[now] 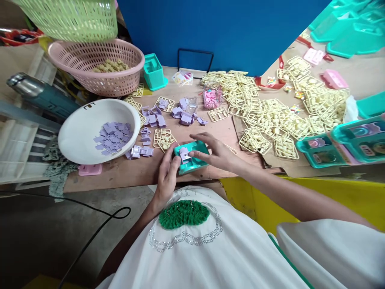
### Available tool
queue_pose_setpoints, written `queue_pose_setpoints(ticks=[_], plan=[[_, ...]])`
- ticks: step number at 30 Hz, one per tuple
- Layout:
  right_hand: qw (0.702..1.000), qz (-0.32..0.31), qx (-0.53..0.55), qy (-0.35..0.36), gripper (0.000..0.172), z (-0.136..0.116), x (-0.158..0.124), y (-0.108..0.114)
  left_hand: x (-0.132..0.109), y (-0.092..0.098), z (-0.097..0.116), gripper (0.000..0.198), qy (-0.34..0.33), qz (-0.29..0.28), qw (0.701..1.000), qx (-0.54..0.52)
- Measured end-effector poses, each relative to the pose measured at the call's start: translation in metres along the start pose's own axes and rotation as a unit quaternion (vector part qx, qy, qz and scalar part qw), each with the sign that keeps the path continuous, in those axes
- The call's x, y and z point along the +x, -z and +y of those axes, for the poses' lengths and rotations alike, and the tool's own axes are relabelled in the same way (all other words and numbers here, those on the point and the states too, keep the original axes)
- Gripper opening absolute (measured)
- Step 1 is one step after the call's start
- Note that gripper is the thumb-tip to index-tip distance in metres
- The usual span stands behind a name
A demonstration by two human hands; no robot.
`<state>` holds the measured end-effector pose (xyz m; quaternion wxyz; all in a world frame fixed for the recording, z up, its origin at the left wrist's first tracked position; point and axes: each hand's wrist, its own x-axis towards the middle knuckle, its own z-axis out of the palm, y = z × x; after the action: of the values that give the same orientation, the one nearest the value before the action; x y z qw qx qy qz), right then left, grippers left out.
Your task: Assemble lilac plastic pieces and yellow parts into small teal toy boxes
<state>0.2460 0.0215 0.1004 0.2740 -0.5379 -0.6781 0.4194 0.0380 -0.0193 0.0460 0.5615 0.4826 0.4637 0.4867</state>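
Observation:
My left hand (169, 173) is closed on the left end of a small teal plastic tray (200, 163) at the table's front edge. A lilac plastic piece (184, 155) with a small dark spot sits in the tray's left part. My right hand (217, 151) reaches over the tray from the right, its fingers apart and stretched out. One of its fingertips is at the lilac piece; whether it presses on it I cannot tell. Just behind the left hand lies a cream part frame (164, 139). More lilac parts (141, 151) lie to the left.
A white bowl (72, 134) of lilac pieces and a pink basket (99, 78) stand left, near a thermos (42, 94). Cream frames (264, 116) are heaped right of centre. A bag of pink parts (212, 97) lies behind. Teal cases (315, 154) are at right; a blue panel (222, 32) stands behind.

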Motion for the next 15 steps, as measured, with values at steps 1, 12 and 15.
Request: queue_pose_setpoints(ticks=[1, 12, 15], plan=[[0.999, -0.023, 0.018, -0.045, 0.060, -0.004, 0.002, 0.000, 0.000, -0.004, 0.000, 0.057, 0.013, 0.016, 1.000, -0.009], [0.959, -0.115, 0.084, -0.244, 0.042, -0.035, 0.020, 0.007, 0.003, -0.021, -0.001, 0.050, 0.005, 0.058, 0.998, -0.007], [0.971, -0.084, 0.024, -0.221, 0.033, -0.036, 0.021, 0.001, 0.004, -0.022, -0.002, 0.050, -0.009, 0.060, 0.998, 0.007]])
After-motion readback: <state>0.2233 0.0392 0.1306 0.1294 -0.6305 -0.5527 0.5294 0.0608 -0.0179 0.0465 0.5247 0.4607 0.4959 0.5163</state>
